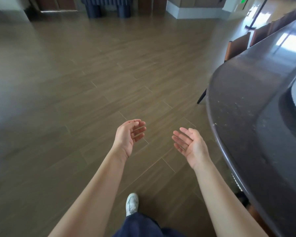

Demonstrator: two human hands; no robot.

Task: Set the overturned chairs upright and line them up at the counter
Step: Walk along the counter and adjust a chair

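- Left hand (128, 136) and right hand (189, 145): empty, fingers loose, palms up above the floor (75, 100).
- Counter (246, 117) just right.
- Chairs (238, 46) upright along it, far.
- No overturned chair in view; probably look around, then grip back and seat.

My left hand (129, 135) and right hand (189, 144) hang empty, palms inward, over the wood floor (75, 82). The dark counter (256, 106) curves at my right. Blurred brown chairs (237, 46), apparently upright, stand along it.

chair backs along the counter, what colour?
Brown. The chair backs show best in the head view, top right, slightly blurred.
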